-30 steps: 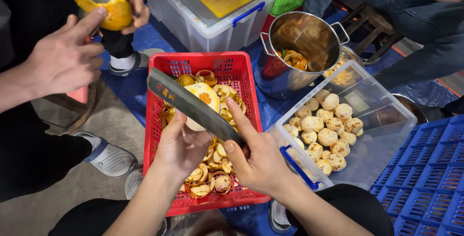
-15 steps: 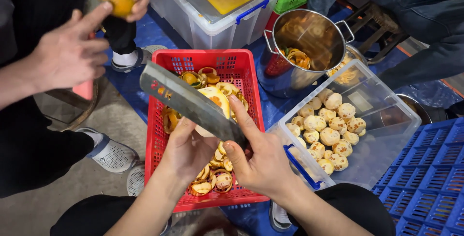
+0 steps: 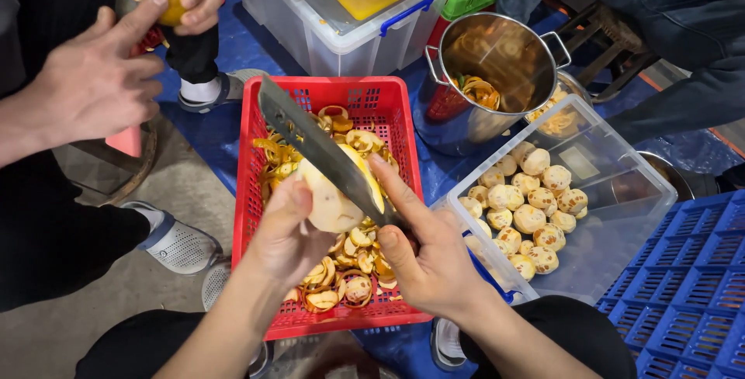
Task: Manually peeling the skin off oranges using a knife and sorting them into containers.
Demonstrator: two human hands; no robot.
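Fruit [image 3: 330, 200], pale and half-peeled, sits gripped in your left hand [image 3: 283, 235] above the red basket [image 3: 247, 193] of orange peels [image 3: 341, 282], while your right hand [image 3: 427, 259] clamps the knife [image 3: 314, 146], blade laid across it. Another person's hands [image 3: 93, 84] crowd the basket's left edge. Beside you to the right, a clear bin [image 3: 621, 216] holds peeled fruits [image 3: 528, 208]; a steel pot [image 3: 497, 61] holds scraps.
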